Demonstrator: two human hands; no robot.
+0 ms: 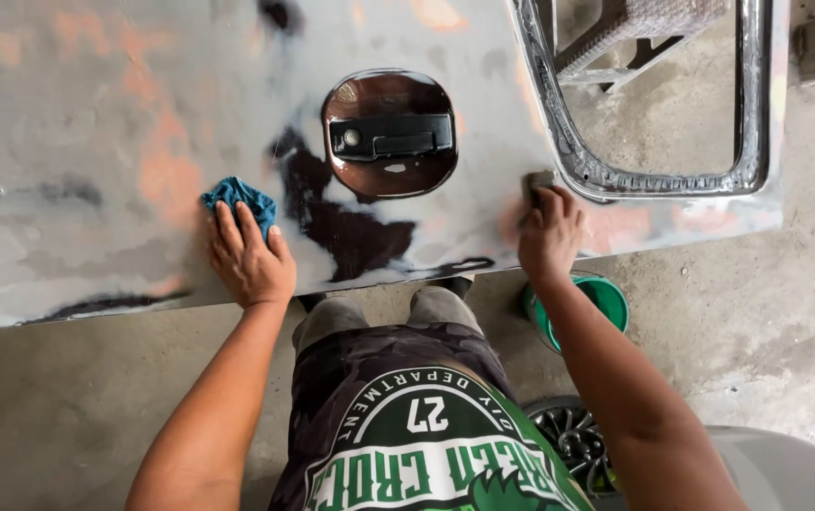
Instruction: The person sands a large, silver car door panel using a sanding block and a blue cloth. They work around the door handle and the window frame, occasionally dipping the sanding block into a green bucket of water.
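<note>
A sanded car door panel point(95, 114) lies flat in front of me, grey with orange and dark patches. Its black handle point(390, 137) sits in a brown recess, and the window frame point(616, 175) is at the right. My left hand point(249, 260) presses a blue cloth point(237, 197) flat on the panel near its front edge. My right hand point(549, 232) grips a small grey sanding block point(535, 182) against the panel just below the window frame's corner.
A green bucket point(606, 298) stands on the concrete floor under my right forearm. A dark round grille-like object point(573, 440) lies on the floor by my right elbow. A stool point(635, 33) shows through the window opening. A grey curved part point(786, 473) sits at bottom right.
</note>
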